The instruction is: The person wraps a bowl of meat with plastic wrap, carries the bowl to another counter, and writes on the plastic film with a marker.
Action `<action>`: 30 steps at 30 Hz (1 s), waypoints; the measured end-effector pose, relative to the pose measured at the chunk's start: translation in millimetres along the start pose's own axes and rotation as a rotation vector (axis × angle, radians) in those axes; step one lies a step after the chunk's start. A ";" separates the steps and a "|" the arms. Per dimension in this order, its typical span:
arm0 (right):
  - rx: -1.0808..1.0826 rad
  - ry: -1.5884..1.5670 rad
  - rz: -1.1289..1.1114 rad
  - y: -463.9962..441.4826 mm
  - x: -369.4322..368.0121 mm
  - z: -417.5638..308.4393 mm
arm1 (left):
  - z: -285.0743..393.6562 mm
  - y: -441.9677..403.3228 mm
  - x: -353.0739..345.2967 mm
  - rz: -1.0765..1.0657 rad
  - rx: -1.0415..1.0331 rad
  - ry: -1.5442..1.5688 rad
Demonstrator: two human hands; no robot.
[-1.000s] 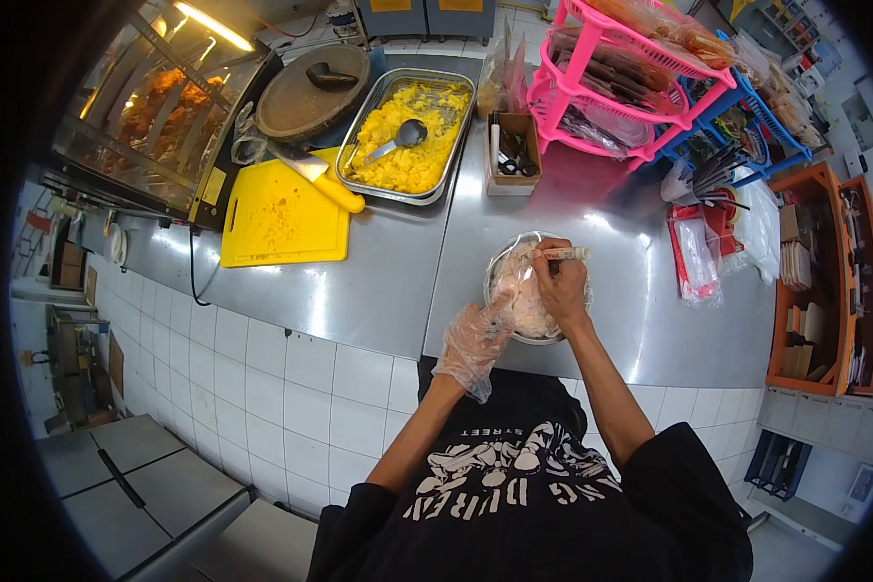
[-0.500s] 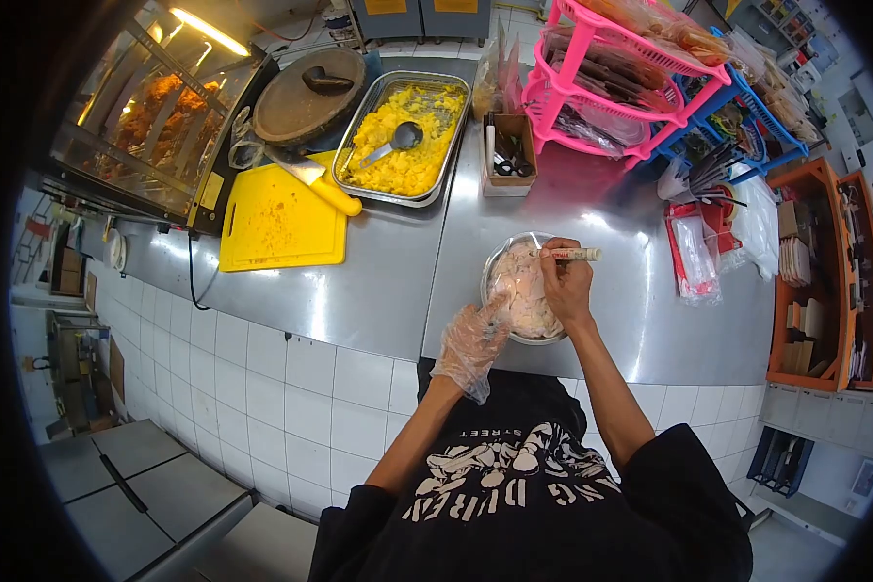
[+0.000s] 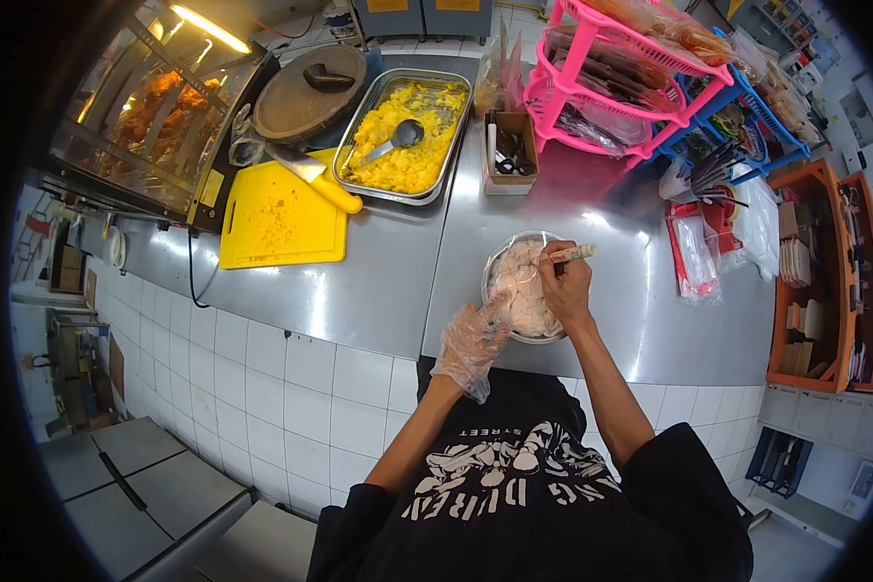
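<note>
A round bowl point(image 3: 510, 254) stands near the table's front edge, covered by shiny clear plastic. Pale pinkish pieces, perhaps raw meat, show through the cover. My left hand point(image 3: 473, 341) wears a clear plastic glove and grips the bowl's near left rim, with the thumb over the cover. Bare, my right hand point(image 3: 565, 289) pinches a white marker point(image 3: 576, 252) above the bowl's right side. The marker's back end points right; its tip is hidden by my fingers.
Behind the bowl are a small box point(image 3: 510, 180) of pens and tools and a pink tiered rack point(image 3: 580, 50). To the left lie a yellow cutting board point(image 3: 279, 218), a knife point(image 3: 330, 189) and a metal tray point(image 3: 444, 165) of yellow food. Plastic packets point(image 3: 694, 254) lie right.
My right hand has shifted slightly, and the marker is now more tilted, its back end pointing up and right. My left hand stays at the bowl.
</note>
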State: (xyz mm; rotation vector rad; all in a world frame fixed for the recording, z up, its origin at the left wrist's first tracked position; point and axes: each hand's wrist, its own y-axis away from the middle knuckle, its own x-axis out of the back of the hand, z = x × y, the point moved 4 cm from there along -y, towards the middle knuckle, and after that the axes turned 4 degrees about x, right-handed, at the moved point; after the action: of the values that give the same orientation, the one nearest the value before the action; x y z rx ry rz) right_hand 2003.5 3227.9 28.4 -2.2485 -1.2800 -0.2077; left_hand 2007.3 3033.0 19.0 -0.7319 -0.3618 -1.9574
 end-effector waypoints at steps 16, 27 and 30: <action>0.022 0.034 -0.062 -3.3 -5.6 -4.2 | -2.1 0.3 -1.5 -0.006 0.006 0.003; -0.023 -0.143 0.112 0.0 -1.6 -1.6 | -7.3 1.6 -5.7 -0.049 0.037 0.015; -0.027 -0.136 0.107 -0.4 -2.0 -0.3 | -7.7 1.7 -5.8 -0.042 0.027 0.007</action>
State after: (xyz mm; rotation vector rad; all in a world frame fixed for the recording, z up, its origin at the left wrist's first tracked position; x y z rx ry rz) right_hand 2002.2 3226.3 28.0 -2.3810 -1.2272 -0.0329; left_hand 2008.2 3032.1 9.4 -0.7048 -0.4017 -1.9903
